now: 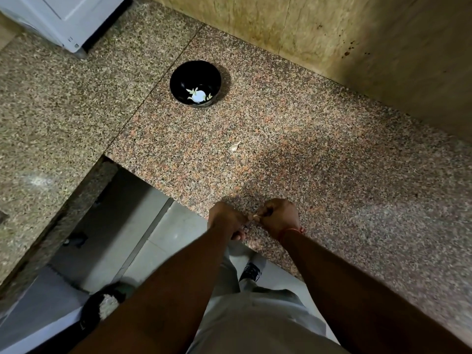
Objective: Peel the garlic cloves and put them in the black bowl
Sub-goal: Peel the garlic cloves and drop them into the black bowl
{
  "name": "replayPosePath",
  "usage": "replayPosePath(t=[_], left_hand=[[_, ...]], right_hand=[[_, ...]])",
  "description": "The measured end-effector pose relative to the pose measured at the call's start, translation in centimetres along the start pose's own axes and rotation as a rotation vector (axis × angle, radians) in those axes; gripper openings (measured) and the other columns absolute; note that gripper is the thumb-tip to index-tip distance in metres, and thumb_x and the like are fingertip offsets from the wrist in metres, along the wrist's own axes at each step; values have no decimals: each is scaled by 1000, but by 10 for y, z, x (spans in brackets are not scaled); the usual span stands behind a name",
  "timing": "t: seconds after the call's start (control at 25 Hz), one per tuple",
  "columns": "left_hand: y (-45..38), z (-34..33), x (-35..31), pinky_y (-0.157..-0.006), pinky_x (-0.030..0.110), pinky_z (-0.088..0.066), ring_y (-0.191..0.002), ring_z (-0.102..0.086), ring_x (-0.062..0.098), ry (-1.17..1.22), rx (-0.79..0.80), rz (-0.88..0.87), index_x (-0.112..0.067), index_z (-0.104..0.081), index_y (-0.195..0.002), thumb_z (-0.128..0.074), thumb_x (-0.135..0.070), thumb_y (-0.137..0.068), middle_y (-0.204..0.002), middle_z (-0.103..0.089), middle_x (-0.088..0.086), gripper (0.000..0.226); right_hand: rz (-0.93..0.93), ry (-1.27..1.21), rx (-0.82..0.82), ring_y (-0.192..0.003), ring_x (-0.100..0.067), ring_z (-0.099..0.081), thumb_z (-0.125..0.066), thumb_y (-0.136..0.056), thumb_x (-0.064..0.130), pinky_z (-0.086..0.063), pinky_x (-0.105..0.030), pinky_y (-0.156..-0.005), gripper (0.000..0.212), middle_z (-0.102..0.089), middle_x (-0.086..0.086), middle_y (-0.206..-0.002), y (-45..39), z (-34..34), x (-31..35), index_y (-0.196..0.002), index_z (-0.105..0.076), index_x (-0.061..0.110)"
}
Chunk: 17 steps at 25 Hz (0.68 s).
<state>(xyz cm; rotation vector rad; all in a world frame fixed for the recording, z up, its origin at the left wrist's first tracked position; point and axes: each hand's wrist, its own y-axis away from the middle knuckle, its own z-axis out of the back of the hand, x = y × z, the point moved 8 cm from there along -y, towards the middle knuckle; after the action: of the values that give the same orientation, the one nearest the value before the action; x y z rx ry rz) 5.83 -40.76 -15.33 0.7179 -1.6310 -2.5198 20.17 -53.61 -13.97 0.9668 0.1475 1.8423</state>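
1. Head view: left hand [226, 221] and right hand [278, 217], fingers curled, together pinch a small pale garlic clove [254, 217] over the speckled granite worktop [332, 162]
2. Beyond the hands lies another unpeeled clove [234, 146]; farther off stands the round glossy black bowl [195, 83]

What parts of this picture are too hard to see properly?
- Garlic clove in the head view: only a sliver peeks out between the left hand and right hand, so how much is peeled is hidden.
- Black bowl: the pale shapes inside could be painted decoration or garlic; too small to tell.
- Small piece on the counter: clove or loose skin, unclear.
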Motion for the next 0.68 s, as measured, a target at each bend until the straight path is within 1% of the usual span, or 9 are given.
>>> replayPosePath(t=[0.08,0.2,0.28,0.32,0.4,0.44,0.52,0.6,0.68], left_hand=[[3,2,1,-59,42,-63,-53,-72,27,23,-37,-16,7,-73,-77,-88,-17,-80,-60,-71,18,29],[9,4,2,-62,46,-65,-53,-72,27,26,-42,-52,7,-73,-76,-88,-14,-80,-61,-71,17,26],[20,7,-7,-54,33,-62,-52,-71,21,-45,-56,-111,1,-73,-75,-86,-15,-82,-59,-72,11,21],[23,8,-13,-51,30,-60,-52,-71,20,-59,-77,-160,-3,-74,-76,-84,-14,-82,-60,-73,8,16],[32,9,-25,-52,27,-60,-59,-72,19,-67,-92,-271,-9,-78,-84,-75,-6,-82,-72,-76,7,4],[36,7,-32,-54,26,-60,-62,-72,18,-87,-80,-318,-11,-79,-90,-72,-2,-83,-79,-77,6,13],[39,-3,-37,-57,32,-58,-57,-68,18,-45,25,-338,-9,-80,-89,-71,8,-84,-78,-77,10,20],[40,-8,-40,-58,38,-57,-49,-64,22,0,98,-334,-3,-79,-83,-70,14,-85,-74,-75,18,19],[42,-9,-43,-59,41,-59,-50,-65,25,17,124,-334,5,-76,-84,-68,16,-86,-76,-74,24,14]], right_hand=[[15,19,-2,-66,-1,-66,-91,-70,26,-61,-28,-63,26,-69,16,-69,2,-1,0,-61,-67,31],[56,2,20,-67,0,-66,-87,-73,23,-62,-32,-65,19,-70,17,-70,2,-3,0,-65,-72,31],[96,-41,32,-70,-2,-68,-86,-74,19,-62,-33,-69,16,-72,15,-71,6,2,3,-67,-74,28],[106,-79,28,-70,-4,-69,-87,-72,18,-61,-32,-70,16,-73,14,-71,4,3,2,-67,-75,27],[110,-164,34,-70,-6,-70,-89,-69,15,-60,-29,-71,19,-74,12,-69,7,3,0,-65,-75,27],[111,-176,38,-69,-5,-70,-89,-68,13,-59,-29,-70,22,-73,11,-68,9,4,-1,-63,-74,27],[124,-197,56,-63,-1,-66,-86,-69,5,-59,-28,-69,31,-71,11,-63,10,4,-1,-58,-70,29],[132,-256,69,-60,-5,-66,-83,-71,-3,-62,-35,-70,37,-72,8,-61,9,7,-2,-55,-70,28],[97,-345,98,-64,-17,-70,-81,-73,-9,-63,-49,-73,35,-75,-1,-66,8,9,-3,-58,-73,23]])
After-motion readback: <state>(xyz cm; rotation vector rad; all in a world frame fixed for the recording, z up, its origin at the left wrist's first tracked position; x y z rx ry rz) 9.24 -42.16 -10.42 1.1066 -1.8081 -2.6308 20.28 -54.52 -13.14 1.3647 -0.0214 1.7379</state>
